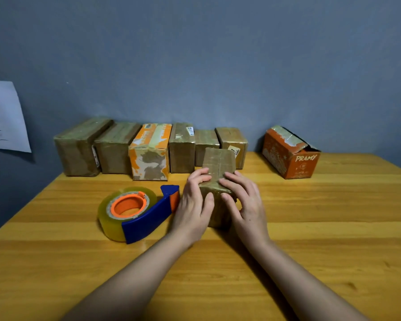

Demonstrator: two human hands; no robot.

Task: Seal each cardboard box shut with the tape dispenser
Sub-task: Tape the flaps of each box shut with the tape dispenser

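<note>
A person sits at a wooden table [310, 216], seen from a head camera looking down at both bare hands. Six taped cardboard boxes [148, 149] stand in a row against the grey wall, apparently already sealed. To the right, well apart from the row, an orange box [289, 156] printed "PRAMY" lies with its end flap open, so it looks still to be sealed.

In the middle, a small brown box [218, 163] stands on the table just in front of the row. The left hand [195, 205] and the right hand [243, 202] both press on it, fingers spread over the top near edge and thumbs on the near face, seemingly smoothing tape down. Glossy tape covers its top, so this box looks nearly done.

The tape dispenser [137, 212], blue with an orange core and a clear roll, lies on the table just left of the left hand, not held.
</note>
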